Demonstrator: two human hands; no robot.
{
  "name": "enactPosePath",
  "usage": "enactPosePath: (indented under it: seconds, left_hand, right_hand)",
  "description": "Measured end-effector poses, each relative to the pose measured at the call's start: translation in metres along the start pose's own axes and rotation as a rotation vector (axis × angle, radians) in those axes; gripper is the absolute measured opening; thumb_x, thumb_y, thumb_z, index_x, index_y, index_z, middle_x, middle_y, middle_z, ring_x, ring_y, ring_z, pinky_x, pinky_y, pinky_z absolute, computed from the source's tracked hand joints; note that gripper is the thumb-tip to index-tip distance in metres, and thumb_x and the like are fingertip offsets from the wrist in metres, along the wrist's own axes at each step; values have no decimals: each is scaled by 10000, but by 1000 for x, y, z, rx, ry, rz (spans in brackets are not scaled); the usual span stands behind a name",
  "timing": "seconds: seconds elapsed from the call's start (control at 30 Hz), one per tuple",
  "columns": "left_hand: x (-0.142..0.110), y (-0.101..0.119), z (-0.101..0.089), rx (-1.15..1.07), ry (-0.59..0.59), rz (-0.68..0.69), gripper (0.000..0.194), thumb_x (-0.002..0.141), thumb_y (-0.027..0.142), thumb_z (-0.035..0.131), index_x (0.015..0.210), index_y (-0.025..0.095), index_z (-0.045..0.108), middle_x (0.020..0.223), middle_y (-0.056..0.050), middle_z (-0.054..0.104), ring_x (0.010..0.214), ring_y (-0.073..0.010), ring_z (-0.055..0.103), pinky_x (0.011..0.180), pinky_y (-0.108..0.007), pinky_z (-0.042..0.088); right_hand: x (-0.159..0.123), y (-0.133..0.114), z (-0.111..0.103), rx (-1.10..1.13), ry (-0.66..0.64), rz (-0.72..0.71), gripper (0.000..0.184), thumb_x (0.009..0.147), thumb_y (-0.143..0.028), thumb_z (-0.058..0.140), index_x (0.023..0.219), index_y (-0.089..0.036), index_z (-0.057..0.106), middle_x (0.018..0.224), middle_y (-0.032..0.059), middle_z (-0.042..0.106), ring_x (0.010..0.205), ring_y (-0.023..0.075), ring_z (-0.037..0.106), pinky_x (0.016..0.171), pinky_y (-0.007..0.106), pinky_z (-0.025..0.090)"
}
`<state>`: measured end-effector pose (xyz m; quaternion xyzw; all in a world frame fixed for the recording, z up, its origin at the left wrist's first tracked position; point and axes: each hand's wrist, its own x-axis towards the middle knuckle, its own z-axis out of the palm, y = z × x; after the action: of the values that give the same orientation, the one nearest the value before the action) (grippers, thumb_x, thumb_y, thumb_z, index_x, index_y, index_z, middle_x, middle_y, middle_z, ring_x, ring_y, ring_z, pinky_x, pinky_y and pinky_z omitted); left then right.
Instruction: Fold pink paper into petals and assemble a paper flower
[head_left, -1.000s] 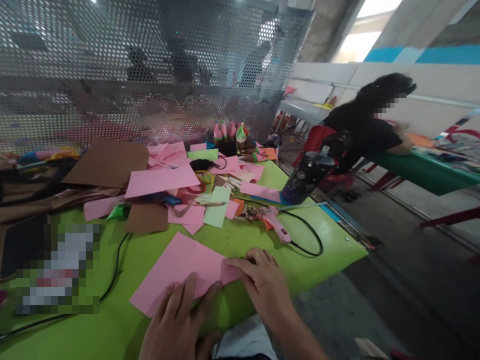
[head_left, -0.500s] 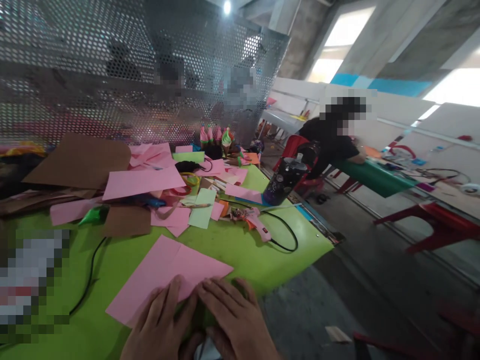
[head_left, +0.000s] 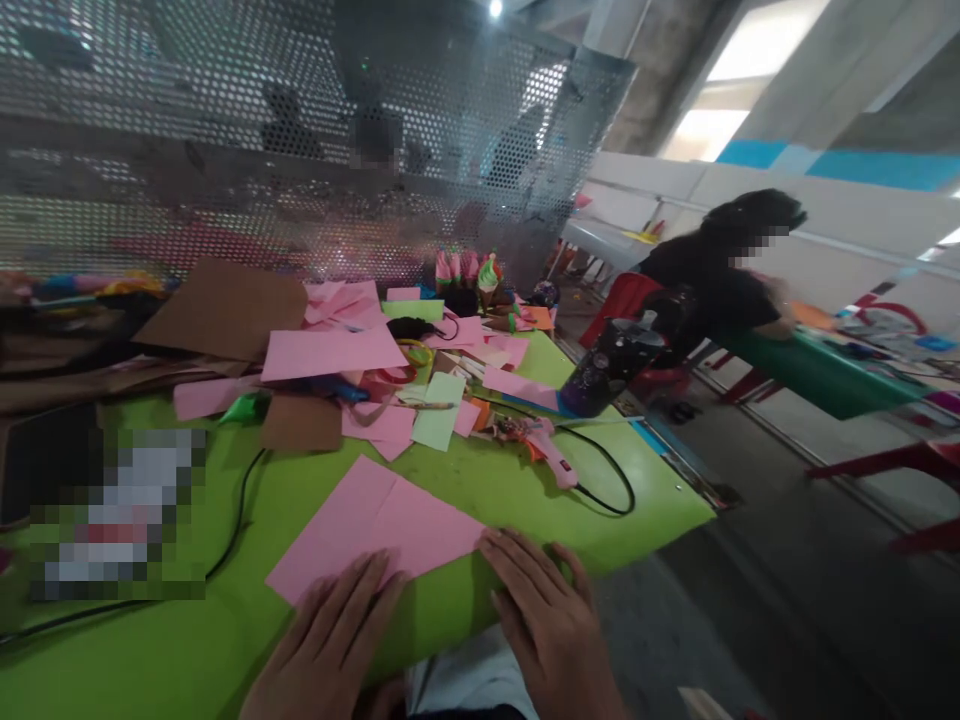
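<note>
Pink paper (head_left: pixel 375 520), near edge under left hand (head_left: pixel 328 628), right corner at right hand (head_left: pixel 553 612), both grips spread flat.

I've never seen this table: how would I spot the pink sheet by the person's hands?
Start with the bright green tabletop and come to its near side, where the left hand lies partly on the pink sheet and the right hand is at its right-hand corner. Unlike the pink papers piled beyond, this one lies apart on the green.
</note>
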<state>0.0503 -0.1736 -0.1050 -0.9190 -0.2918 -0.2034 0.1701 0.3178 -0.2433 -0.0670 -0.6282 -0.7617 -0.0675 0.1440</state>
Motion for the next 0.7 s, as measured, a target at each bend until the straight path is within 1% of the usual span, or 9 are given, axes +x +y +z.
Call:
enactPosePath:
  seconds: [0.1, 0.17, 0.27, 0.4, 0.47, 0.53, 0.63, 0.7]
  left_hand:
    - [-12, -7, -8, 33, -40, -37, 548, 876, 398, 461, 1394, 221, 484, 1439, 2, 533, 1290, -221, 475, 1036, -392, 333]
    - [-20, -12, -15, 59, -58, -47, 543, 875, 391, 454, 1392, 228, 489, 1443, 15, 526, 1298, -209, 462, 1054, -390, 318]
    - [-32, -18, -24, 88, -64, -56, 520, 878, 369, 456, 1380, 245, 505, 1432, 31, 538, 1332, -189, 422, 1099, -370, 276]
    - [-46, -25, -32, 95, -60, -104, 507, 871, 326, 483, 1373, 255, 515, 1402, 35, 569, 1396, -190, 339, 1159, -366, 182]
    - [-52, -27, -33, 94, -65, -124, 521, 876, 346, 492, 1387, 242, 498, 1401, 24, 570, 1382, -201, 357, 1175, -377, 141]
    - [-55, -28, -33, 92, -66, -158, 568, 879, 389, 496, 1418, 215, 456, 1406, -6, 565, 1338, -224, 414, 1179, -399, 122]
    - [-54, -24, -30, 101, -48, -210, 645, 873, 419, 496, 1464, 187, 381, 1409, -71, 559, 1272, -265, 485, 1156, -436, 150]
    - [-50, -20, -28, 99, -40, -207, 631, 875, 396, 487, 1470, 220, 372, 1409, -74, 559, 1256, -267, 504, 1136, -441, 177]
  right_hand:
    - [1, 2, 3, -20, 16, 0, 517, 956, -221, 484, 1456, -276, 366, 1403, 20, 552, 1284, 217, 505, 1073, 437, 227]
    - [2, 2, 5, -32, 21, -5, 530, 950, -227, 486, 1462, -284, 361, 1417, 12, 537, 1289, 224, 495, 1071, 437, 226]
    - [2, 3, 8, -49, 30, -21, 539, 944, -220, 474, 1466, -297, 361, 1430, 2, 521, 1297, 232, 475, 1068, 437, 226]
    - [3, 6, 11, -49, 76, -49, 527, 936, -207, 471, 1450, -289, 392, 1404, 5, 543, 1273, 230, 485, 1055, 423, 249]
    - [2, 7, 12, -31, 115, -69, 500, 924, -196, 483, 1415, -283, 442, 1347, 15, 589, 1226, 234, 520, 1047, 429, 260]
    - [1, 5, 11, -3, 164, -92, 452, 905, -182, 510, 1345, -282, 516, 1247, 23, 647, 1145, 237, 567, 1028, 437, 274]
    - [1, -5, 7, 48, 217, -147, 365, 861, -166, 575, 1205, -280, 611, 1067, 16, 702, 988, 224, 616, 949, 407, 320]
    - [3, -14, 2, 91, 224, -201, 325, 828, -161, 616, 1132, -274, 638, 968, 4, 707, 897, 206, 621, 877, 370, 347]
